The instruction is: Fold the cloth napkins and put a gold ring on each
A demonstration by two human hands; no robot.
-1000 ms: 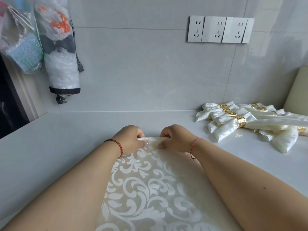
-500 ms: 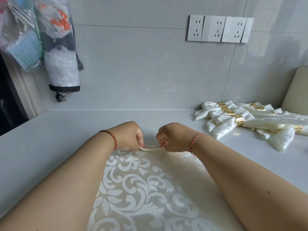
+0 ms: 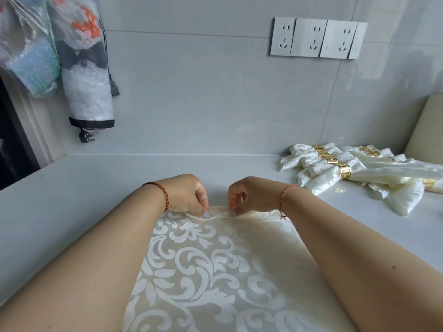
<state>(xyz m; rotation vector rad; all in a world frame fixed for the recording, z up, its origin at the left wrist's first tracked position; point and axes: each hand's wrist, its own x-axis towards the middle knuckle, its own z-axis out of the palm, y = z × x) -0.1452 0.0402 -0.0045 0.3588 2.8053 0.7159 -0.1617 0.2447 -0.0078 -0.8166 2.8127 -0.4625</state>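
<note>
A cream cloth napkin (image 3: 211, 271) with a white leaf pattern lies spread on the white counter between my forearms. My left hand (image 3: 187, 195) and my right hand (image 3: 251, 195) sit side by side at its far edge. Each pinches that edge with thumb and fingertips, and a narrow fold of cloth is raised there. Several folded napkins (image 3: 374, 173) lie in a pile at the right, with a gold ring (image 3: 345, 170) round the nearest one and more rings behind it.
The counter (image 3: 84, 188) meets a tiled wall at the back. Plastic bags (image 3: 60, 56) with a black plug hang at the upper left. A row of sockets (image 3: 318, 38) is on the wall. A beige board (image 3: 426, 125) leans at the far right.
Both hands drew the napkin's far edge a little toward me and turned it over into a narrow fold. The fingertips now press that fold down.
</note>
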